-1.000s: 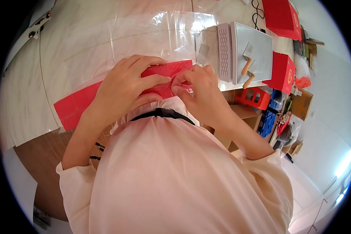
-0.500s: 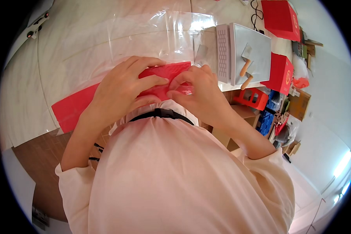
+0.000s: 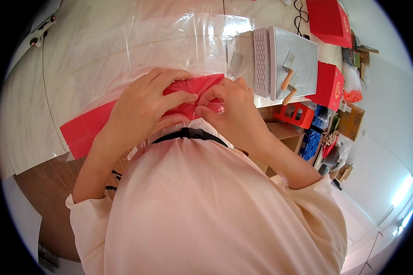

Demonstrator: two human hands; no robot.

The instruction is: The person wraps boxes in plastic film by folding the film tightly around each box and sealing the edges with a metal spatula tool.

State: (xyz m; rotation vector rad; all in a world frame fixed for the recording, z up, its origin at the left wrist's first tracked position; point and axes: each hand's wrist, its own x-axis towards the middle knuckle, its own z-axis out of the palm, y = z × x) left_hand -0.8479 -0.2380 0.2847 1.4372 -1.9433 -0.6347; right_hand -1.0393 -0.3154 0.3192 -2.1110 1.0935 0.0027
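A long red box (image 3: 87, 128) lies at the table's near edge, with clear plastic film (image 3: 188, 46) over its right part and spread out beyond it. My left hand (image 3: 144, 103) spans the box, fingers along its far side and thumb on the near side, one finger pressing on the film-covered red surface. At the box's right end, my right hand (image 3: 231, 103) has thumb and fingers bent together in a pinch on creased film. The fingertips of both hands nearly meet. My palms hide part of the box.
Right of the hands is a grey-white appliance (image 3: 303, 55) with a flat plate, two wooden-handled scrapers (image 3: 287, 78) on it. Red boxes (image 3: 328, 85) stand behind it. A red crate (image 3: 298, 115) and cardboard boxes sit below the table. A black cable (image 3: 300, 18) lies at far right.
The film at the box's right end is creased into a sharper diagonal fold. My right hand has shifted slightly left; my left hand stays in nearly the same place.
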